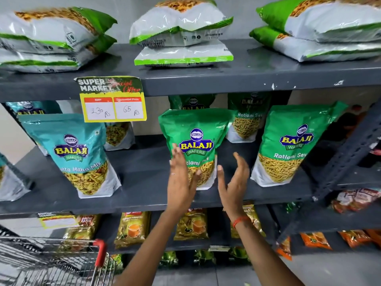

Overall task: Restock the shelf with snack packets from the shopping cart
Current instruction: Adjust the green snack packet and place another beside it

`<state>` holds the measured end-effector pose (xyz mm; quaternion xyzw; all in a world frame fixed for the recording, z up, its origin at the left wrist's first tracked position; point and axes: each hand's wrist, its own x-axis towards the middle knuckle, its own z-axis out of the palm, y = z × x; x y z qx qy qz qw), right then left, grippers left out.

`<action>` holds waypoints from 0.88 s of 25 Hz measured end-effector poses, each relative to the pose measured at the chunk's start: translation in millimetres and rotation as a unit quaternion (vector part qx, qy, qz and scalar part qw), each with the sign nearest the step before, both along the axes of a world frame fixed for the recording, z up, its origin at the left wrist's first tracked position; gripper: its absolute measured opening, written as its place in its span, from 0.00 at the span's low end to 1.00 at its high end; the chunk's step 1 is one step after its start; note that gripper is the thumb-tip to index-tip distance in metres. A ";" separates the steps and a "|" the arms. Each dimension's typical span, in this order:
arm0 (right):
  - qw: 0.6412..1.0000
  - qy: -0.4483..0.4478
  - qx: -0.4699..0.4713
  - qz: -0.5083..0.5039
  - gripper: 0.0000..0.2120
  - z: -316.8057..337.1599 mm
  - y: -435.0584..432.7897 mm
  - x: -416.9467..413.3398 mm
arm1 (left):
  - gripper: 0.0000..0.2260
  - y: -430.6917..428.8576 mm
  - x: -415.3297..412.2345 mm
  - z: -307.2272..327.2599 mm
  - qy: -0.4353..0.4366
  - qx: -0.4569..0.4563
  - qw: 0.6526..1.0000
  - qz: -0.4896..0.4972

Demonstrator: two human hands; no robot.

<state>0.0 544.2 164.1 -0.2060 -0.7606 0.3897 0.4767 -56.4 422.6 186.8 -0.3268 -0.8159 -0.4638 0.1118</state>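
A green plastic snack pouch (pixel 195 141) stands upright on the dark grey metal middle shelf (pixel 144 195). Both hands are spread with fingers apart: the left hand (pixel 181 178) overlaps the pouch's front, the right hand (pixel 234 182) is just beside it, and a wire shopping cart (pixel 61 263) sits below-left of the pouch

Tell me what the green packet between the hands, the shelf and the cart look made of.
Green packet: glossy plastic film, judging by its sheen and creases.
Shelf: dark grey painted metal, probably; white chips show on its front edge.
Cart: bare metal wire mesh, with a red handle end that looks like plastic.
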 end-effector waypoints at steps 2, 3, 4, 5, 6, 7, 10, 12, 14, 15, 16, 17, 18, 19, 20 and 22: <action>0.998 0.037 0.030 -0.046 0.21 4.4 14.2 7.8 | 0.33 37.6 14.0 4.6 0.039 0.002 0.998 -0.054; 0.996 0.051 0.030 -0.069 0.19 2.8 25.1 14.4 | 0.31 58.5 18.6 1.8 0.038 0.002 0.996 -0.084; 0.993 0.063 0.024 -0.096 0.18 -0.2 37.6 22.6 | 0.30 78.2 22.6 -1.1 0.020 -0.006 0.994 -0.107; 0.990 0.070 0.009 -0.123 0.19 -4.7 51.1 31.9 | 0.29 97.5 24.0 -8.0 -0.013 -0.012 0.992 -0.126; 0.987 0.068 -0.012 -0.146 0.22 -10.6 66.6 42.3 | 0.29 114.6 24.9 -15.4 -0.060 -0.017 0.988 -0.143; 0.985 0.055 -0.040 -0.160 0.27 -17.2 84.2 51.5 | 0.30 130.7 24.2 -22.9 -0.112 -0.019 0.981 -0.158; 0.977 -0.028 -0.157 -0.140 0.42 -32.7 135.9 70.8 | 0.39 162.9 19.5 -38.7 -0.251 -0.058 0.948 -0.184; 0.969 -0.095 -0.217 -0.077 0.45 -35.4 161.7 76.0 | 0.41 178.0 16.3 -46.6 -0.280 -0.075 0.937 -0.197; 0.966 -0.143 -0.212 -0.038 0.45 -36.7 178.3 75.8 | 0.35 192.2 15.5 -53.7 -0.276 -0.081 0.938 -0.195; 0.968 -0.146 -0.205 -0.027 0.45 -37.6 183.9 75.0 | 0.32 199.3 14.4 -59.4 -0.270 -0.080 0.941 -0.190; 0.969 -0.143 -0.203 -0.019 0.44 -38.1 185.7 74.2 | 0.30 201.3 15.4 -57.9 -0.264 -0.083 0.943 -0.185; 0.971 -0.135 -0.197 -0.016 0.44 -38.2 185.1 73.6 | 0.28 203.8 14.6 -59.3 -0.254 -0.077 0.946 -0.185; 0.971 -0.134 -0.197 -0.021 0.44 -38.0 184.6 74.7 | 0.28 204.8 15.3 -57.3 -0.256 -0.080 0.946 -0.182; 0.972 -0.133 -0.195 -0.023 0.44 -38.8 185.8 75.4 | 0.28 208.1 12.6 -62.6 -0.260 -0.074 0.946 -0.182; 0.971 -0.133 -0.197 -0.019 0.44 -34.8 186.0 76.9 | 0.27 206.3 15.1 -59.6 -0.260 -0.088 0.945 -0.177; 0.971 -0.128 -0.203 -0.015 0.44 -28.2 183.0 79.1 | 0.28 201.9 19.8 -54.6 -0.261 -0.094 0.944 -0.180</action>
